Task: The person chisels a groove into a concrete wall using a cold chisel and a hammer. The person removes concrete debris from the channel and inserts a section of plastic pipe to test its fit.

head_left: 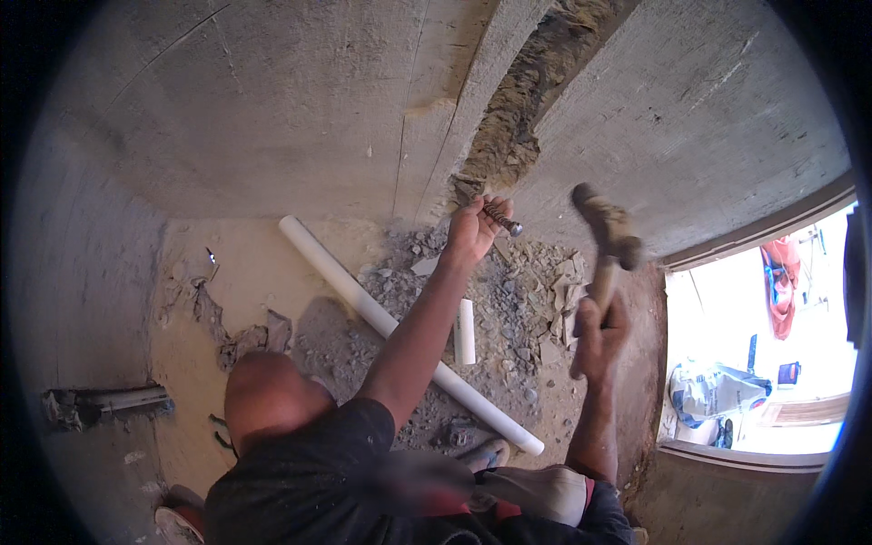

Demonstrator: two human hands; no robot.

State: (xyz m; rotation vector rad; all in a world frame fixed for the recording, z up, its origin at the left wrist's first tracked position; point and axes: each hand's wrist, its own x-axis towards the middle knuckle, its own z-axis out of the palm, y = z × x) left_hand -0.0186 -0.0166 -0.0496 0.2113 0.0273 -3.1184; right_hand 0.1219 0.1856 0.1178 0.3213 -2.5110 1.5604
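Note:
My left hand (476, 230) is wrapped around a chisel (500, 218) with a ribbed shaft and a rounded metal striking end. The chisel's tip is hidden beyond my fingers, at the lower end of a rough groove (509, 127) cut into the grey wall. To the right, my right hand (601, 338) grips a hammer (607, 227) by its handle. The hammer's head is raised, slightly blurred, and apart from the chisel.
Below my hands, broken rubble (527, 313) covers the floor. A long white pipe (350, 292) lies diagonally across it, with a short white pipe piece (465, 331) beside it. At right, a bright opening shows a white bag (713, 392) and a red cloth (781, 295).

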